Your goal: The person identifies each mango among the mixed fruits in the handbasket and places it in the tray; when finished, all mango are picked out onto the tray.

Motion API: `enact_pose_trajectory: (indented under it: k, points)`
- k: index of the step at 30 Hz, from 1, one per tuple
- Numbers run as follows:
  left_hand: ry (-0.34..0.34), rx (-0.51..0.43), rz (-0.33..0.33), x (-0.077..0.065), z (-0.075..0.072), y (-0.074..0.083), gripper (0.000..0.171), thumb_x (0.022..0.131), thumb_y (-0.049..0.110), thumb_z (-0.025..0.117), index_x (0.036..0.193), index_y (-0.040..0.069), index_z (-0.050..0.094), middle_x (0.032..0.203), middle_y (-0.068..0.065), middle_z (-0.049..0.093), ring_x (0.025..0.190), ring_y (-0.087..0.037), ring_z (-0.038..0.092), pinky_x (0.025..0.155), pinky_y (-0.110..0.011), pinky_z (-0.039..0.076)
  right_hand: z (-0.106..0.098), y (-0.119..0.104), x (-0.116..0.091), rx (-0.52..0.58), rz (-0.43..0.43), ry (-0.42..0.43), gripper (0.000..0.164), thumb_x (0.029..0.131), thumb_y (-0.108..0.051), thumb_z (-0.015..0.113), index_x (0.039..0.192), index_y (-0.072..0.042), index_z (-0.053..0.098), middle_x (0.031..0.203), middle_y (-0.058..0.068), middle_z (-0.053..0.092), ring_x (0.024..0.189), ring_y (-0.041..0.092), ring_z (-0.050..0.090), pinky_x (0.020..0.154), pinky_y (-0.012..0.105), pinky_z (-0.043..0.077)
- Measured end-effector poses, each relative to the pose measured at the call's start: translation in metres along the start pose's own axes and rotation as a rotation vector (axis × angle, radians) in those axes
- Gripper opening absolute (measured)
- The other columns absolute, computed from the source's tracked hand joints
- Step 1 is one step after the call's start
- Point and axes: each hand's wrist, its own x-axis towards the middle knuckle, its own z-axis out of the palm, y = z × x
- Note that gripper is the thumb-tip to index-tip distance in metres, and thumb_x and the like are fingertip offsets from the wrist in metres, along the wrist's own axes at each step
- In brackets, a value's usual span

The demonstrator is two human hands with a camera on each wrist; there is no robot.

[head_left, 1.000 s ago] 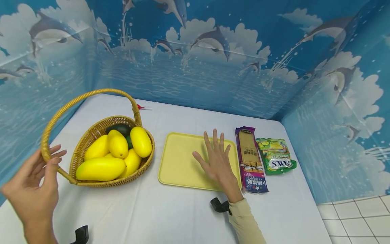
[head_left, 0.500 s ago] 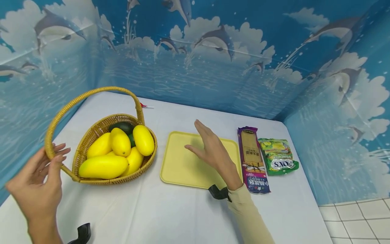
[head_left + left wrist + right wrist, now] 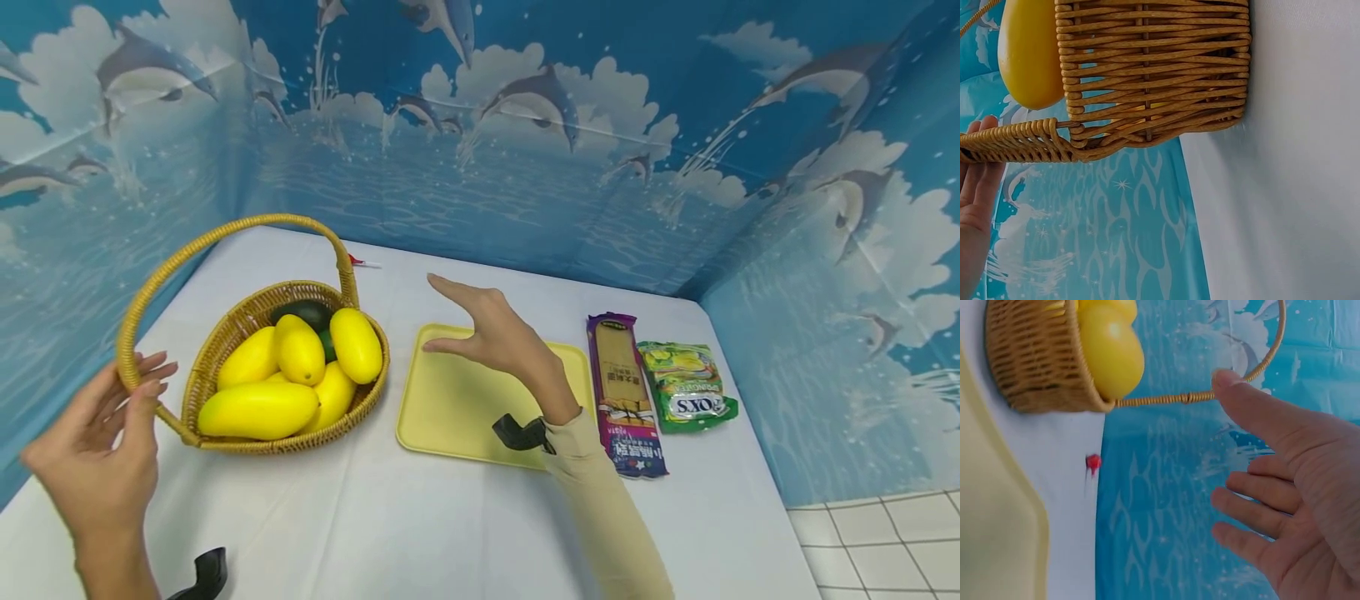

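Observation:
A wicker basket point(image 3: 285, 446) with a tall arched handle point(image 3: 225, 229) stands at the left of the table. Inside it lie several yellow mangoes point(image 3: 258, 410) and dark green fruit point(image 3: 302, 312). My left hand point(image 3: 101, 442) holds the left side of the handle, which passes between thumb and fingers. In the left wrist view, fingers point(image 3: 985, 181) show behind the handle. My right hand point(image 3: 498, 333) hovers over the yellow tray point(image 3: 465, 417), thumb and fingers spread apart, holding nothing. The right wrist view shows its thumb and fingers extended, with the basket point(image 3: 1035, 362) beyond.
Right of the tray lies a purple pasta packet point(image 3: 622, 392), and beside that a green FOX'S bag point(image 3: 688, 387). A small red-and-white item point(image 3: 363, 262) lies behind the basket. Dolphin-printed curtains point(image 3: 480, 167) bound the white table point(image 3: 360, 525) at back and sides.
My right hand has moved left across the tray and turned from palm-down with spread fingers to thumb and fingers pointing left. My left hand stays at the handle.

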Motion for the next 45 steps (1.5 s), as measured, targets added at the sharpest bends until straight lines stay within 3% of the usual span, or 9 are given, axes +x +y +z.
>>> enact_pose_trajectory:
  k: [6, 12, 17, 27, 37, 45]
  points:
    - [0.001, 0.011, -0.038, -0.001, 0.002, 0.002, 0.037, 0.105, 0.004, 0.068, 0.142, 0.008, 0.07, 0.131, -0.024, 0.074, 0.114, 0.0, 0.073, 0.095, -0.012, 0.056, 0.014, -0.005, 0.016, 0.178, -0.059, -0.085, 0.08, 0.092, -0.026, 0.089, 0.159, -0.006, 0.052, 0.159, 0.011, 0.057, 0.145, 0.024, 0.057, 0.121, 0.036, 0.048]
    - [0.019, 0.029, -0.065, -0.002, 0.003, 0.002, 0.037, 0.105, 0.004, 0.069, 0.141, 0.009, 0.071, 0.131, -0.019, 0.075, 0.113, 0.0, 0.073, 0.094, -0.012, 0.057, 0.033, -0.009, 0.034, 0.326, -0.102, -0.178, 0.079, 0.09, -0.017, 0.09, 0.158, -0.002, 0.053, 0.161, 0.016, 0.055, 0.149, 0.023, 0.053, 0.12, 0.026, 0.046]
    - [0.014, 0.023, -0.048, -0.002, 0.002, 0.001, 0.037, 0.105, 0.004, 0.069, 0.141, 0.008, 0.07, 0.131, -0.022, 0.074, 0.113, 0.001, 0.073, 0.095, -0.012, 0.057, 0.052, -0.006, 0.046, 0.327, -0.09, -0.205, 0.084, 0.089, -0.017, 0.091, 0.16, 0.001, 0.048, 0.163, 0.019, 0.05, 0.153, 0.025, 0.048, 0.12, 0.022, 0.043]
    - [0.0, 0.002, -0.023, -0.002, 0.002, 0.002, 0.038, 0.104, 0.003, 0.069, 0.142, 0.007, 0.07, 0.13, -0.025, 0.074, 0.113, 0.002, 0.073, 0.094, -0.011, 0.056, 0.078, -0.002, 0.053, 0.246, -0.042, -0.245, 0.098, 0.088, -0.025, 0.092, 0.167, -0.004, 0.037, 0.17, 0.012, 0.043, 0.154, 0.023, 0.046, 0.121, 0.029, 0.045]
    - [0.008, -0.01, -0.008, -0.001, 0.002, 0.003, 0.037, 0.104, 0.003, 0.069, 0.141, 0.005, 0.07, 0.13, -0.026, 0.073, 0.114, 0.001, 0.073, 0.094, -0.012, 0.057, 0.084, -0.012, 0.06, 0.169, -0.088, -0.245, 0.099, 0.089, -0.019, 0.092, 0.167, -0.002, 0.034, 0.173, 0.014, 0.035, 0.16, 0.026, 0.035, 0.128, 0.023, 0.031]
    - [0.008, -0.02, 0.007, -0.001, 0.001, 0.002, 0.037, 0.104, 0.003, 0.068, 0.141, 0.004, 0.07, 0.13, -0.028, 0.073, 0.113, 0.0, 0.073, 0.094, -0.012, 0.057, 0.084, -0.012, 0.059, 0.164, -0.104, -0.231, 0.095, 0.09, -0.018, 0.091, 0.166, -0.002, 0.037, 0.172, 0.014, 0.039, 0.158, 0.027, 0.04, 0.127, 0.023, 0.034]
